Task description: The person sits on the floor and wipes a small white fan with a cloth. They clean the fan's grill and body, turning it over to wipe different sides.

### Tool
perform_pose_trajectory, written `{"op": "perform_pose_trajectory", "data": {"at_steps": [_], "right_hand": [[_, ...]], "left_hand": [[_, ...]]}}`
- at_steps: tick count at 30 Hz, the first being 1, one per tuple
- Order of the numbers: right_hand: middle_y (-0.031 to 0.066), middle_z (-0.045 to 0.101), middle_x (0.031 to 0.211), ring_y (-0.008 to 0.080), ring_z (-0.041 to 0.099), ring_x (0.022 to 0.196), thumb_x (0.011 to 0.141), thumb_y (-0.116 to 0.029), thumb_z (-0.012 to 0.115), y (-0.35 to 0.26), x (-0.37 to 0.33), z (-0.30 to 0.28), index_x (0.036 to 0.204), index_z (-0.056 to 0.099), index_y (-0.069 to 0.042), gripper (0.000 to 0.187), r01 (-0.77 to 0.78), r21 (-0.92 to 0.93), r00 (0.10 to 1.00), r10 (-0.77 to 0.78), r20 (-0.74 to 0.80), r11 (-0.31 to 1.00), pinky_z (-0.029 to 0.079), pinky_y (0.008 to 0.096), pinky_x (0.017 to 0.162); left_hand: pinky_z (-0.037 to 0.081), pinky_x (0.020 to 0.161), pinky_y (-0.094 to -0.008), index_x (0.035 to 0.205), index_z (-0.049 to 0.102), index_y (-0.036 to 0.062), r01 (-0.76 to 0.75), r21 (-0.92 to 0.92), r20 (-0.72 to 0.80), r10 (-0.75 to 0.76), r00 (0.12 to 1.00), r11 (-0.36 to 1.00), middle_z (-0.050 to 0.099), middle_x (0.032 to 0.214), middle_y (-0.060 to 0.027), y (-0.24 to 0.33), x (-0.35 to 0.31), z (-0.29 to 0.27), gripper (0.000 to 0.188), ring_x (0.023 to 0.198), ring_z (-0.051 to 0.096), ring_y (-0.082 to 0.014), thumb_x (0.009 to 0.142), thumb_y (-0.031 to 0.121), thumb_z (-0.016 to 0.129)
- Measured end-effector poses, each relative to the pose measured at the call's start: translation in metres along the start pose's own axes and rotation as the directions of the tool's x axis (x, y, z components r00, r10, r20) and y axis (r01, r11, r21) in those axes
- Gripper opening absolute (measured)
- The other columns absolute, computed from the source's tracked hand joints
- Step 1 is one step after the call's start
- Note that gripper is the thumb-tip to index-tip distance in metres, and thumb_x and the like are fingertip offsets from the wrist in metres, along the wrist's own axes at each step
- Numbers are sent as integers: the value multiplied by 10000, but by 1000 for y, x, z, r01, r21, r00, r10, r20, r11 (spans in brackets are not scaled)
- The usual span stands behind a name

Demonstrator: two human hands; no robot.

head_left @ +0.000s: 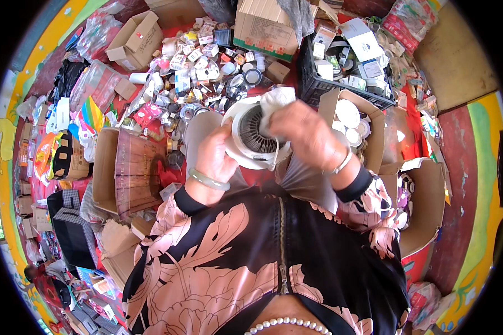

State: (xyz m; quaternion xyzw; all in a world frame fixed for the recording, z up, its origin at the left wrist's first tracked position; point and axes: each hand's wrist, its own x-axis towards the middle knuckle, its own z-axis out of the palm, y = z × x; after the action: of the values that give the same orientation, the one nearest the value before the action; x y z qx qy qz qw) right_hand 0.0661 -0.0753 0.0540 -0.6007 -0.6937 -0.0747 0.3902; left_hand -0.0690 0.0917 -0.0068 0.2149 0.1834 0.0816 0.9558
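Observation:
A round recessed downlight [257, 139], with a white rim and a dark grey finned heat sink facing up, is held over my lap. My left hand [213, 156] grips its white rim from the left, thumb on top. Smeared a little by motion, my right hand [307, 134] is closed on a crumpled white cloth [277, 99], which lies against the upper right side of the fins. A short pale wire [275, 161] shows at the light's lower edge. The fingertips of my right hand are partly hidden behind the cloth.
Many small boxes and lamp parts [198, 61] lie heaped ahead. A black crate [310, 78] of loose parts stands at the far right. An open carton [377, 131] with white round lights sits by my right arm. A reddish basket [140, 173] stands to my left.

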Motion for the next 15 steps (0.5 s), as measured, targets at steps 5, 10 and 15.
{"op": "perform_pose_trajectory", "data": {"at_steps": [5,10,15], "right_hand": [[80,623,931,201,597,852,757,92,542,64,-49,-34,968,633,-33,262,-708,124,625,698,-348,696,479,288,766],[51,614,996,144,565,899,782,47,605,31,-34,-33,972,650,-39,213,-558,273,651,618,-441,784,447,256,811],[107,617,967,260,605,806,608,69,597,-31,7,16,898,647,-14,306,-28,-135,952,-15,-304,990,510,334,717]], "left_hand": [[491,883,-354,1148,537,-3,19,-59,-43,-22,999,998,613,1087,-119,11,5,-13,264,1003,604,-210,947,134,434],[455,959,-419,1227,481,-12,-22,-140,-33,17,999,990,557,1207,-171,11,12,-20,323,1085,569,-264,967,141,366],[354,1029,-423,1300,424,61,-58,-6,-264,54,963,998,495,1294,-112,1,1,24,356,1201,469,-257,991,192,305]]}}
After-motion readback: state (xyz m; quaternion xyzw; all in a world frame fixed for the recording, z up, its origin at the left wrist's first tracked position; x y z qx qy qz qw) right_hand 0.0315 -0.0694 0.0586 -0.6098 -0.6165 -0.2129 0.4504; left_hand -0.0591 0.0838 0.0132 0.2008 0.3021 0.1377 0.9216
